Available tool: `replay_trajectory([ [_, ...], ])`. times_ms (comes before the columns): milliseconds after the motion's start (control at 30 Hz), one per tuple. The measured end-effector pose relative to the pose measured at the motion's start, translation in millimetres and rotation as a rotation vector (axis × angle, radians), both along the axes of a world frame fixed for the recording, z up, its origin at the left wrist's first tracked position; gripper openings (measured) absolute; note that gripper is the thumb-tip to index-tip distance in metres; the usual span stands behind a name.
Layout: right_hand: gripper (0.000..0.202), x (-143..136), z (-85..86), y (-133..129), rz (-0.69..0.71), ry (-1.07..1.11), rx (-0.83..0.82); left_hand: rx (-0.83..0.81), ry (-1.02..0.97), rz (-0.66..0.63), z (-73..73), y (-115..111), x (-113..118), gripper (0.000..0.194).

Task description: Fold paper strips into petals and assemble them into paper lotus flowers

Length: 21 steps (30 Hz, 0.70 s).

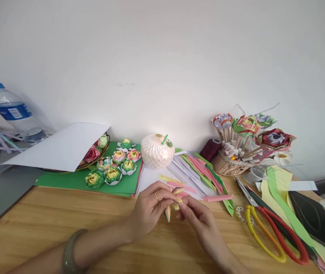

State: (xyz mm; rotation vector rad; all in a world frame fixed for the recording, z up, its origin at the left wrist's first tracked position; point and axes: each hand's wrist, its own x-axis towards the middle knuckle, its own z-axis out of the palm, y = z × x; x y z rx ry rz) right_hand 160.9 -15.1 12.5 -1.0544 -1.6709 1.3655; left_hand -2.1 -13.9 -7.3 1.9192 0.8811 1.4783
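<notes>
My left hand [152, 203] and my right hand [198, 215] meet over the front of the wooden table, fingertips pinched. Between them is a small bundle of folded paper pieces [167, 213] in yellow, pink and green; both hands grip it, and the fingers hide much of it. Just behind lie folded paper strips [199, 171] in pink, green and white, fanned over white paper. Several finished paper lotus flowers [112, 175] rest on green sheets [65, 182] to the left. A cream, dimpled round ornament [157, 152] with a green stem stands behind my hands.
Scissors [265, 224] with yellow and red handles lie at right, near a black phone-like slab [316, 217]. A basket [228, 165] of paper flowers stands at the back right. At left are a water bottle [15, 112] and a white sheet [62, 148] over a flower tray.
</notes>
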Motion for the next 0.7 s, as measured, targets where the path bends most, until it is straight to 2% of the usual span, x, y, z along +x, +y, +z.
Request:
replay_trajectory([
  [133, 0.038, -0.3, 0.8, -0.3, 0.019, -0.035, 0.016, -0.050, -0.022, 0.035, -1.1, -0.2, 2.0, 0.017],
  [700, 0.041, 0.1, 1.7, -0.1, 0.021, -0.088, -0.003, -0.130, -0.065, 0.019, -3.2, -0.5, 2.0, 0.020],
])
